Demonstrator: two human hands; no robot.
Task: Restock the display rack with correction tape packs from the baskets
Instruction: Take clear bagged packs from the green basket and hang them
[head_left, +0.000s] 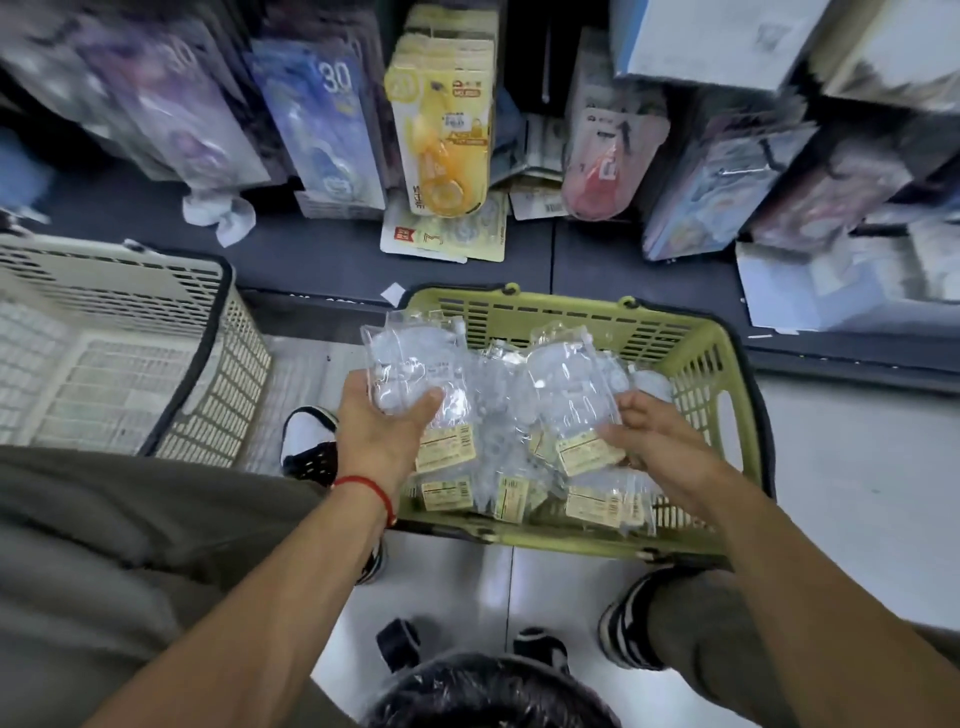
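both hands curled, gripping

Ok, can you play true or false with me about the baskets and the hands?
1. The green basket has clear packs in it. True.
2. The left hand is empty. False: it holds a clear pack.
3. The white basket is full of packs. False: none show in it.
4. The right hand holds a pack over the green basket. True.
5. A yellow pack hangs on the rack. True.
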